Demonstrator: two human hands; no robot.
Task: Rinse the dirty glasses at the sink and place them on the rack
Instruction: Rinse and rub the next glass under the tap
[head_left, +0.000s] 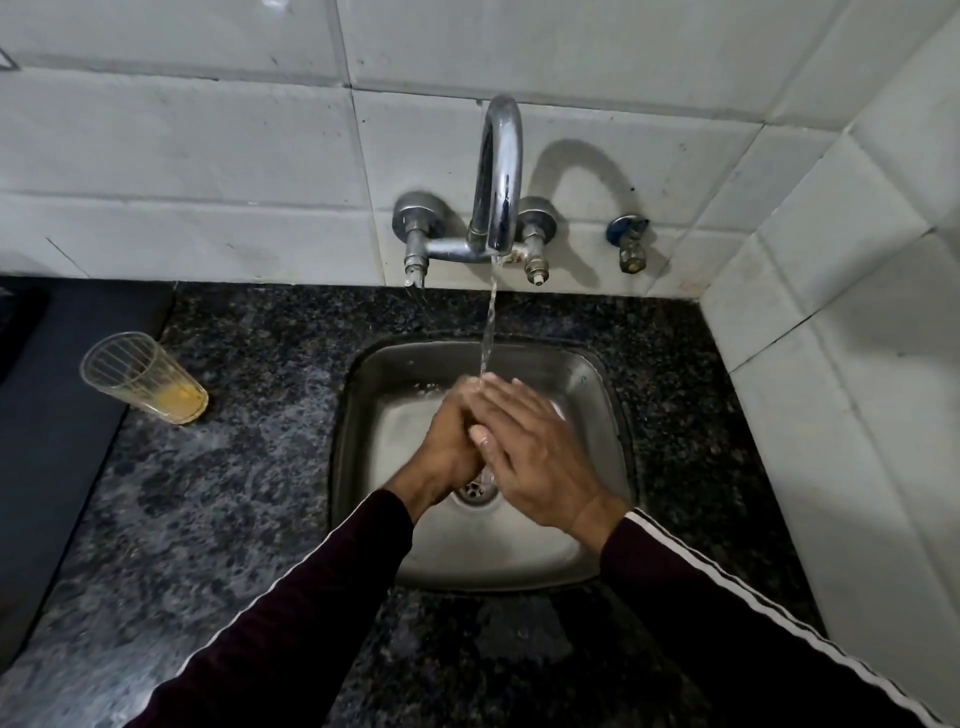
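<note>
A ribbed clear glass (143, 382) with orange dregs at its bottom stands on the dark granite counter, left of the sink. Over the steel sink (363, 467), my left hand (449, 441) and my right hand (530, 457) are pressed together under a thin stream of water from the chrome tap (498, 176). The right hand lies flat across the left, its fingers straight. Neither hand holds a glass. The drain shows just below the hands.
The speckled granite counter (218, 509) surrounds the sink. A black surface (47, 447) lies at the far left. White tiled walls rise behind and on the right, with a small valve (631, 244) right of the tap.
</note>
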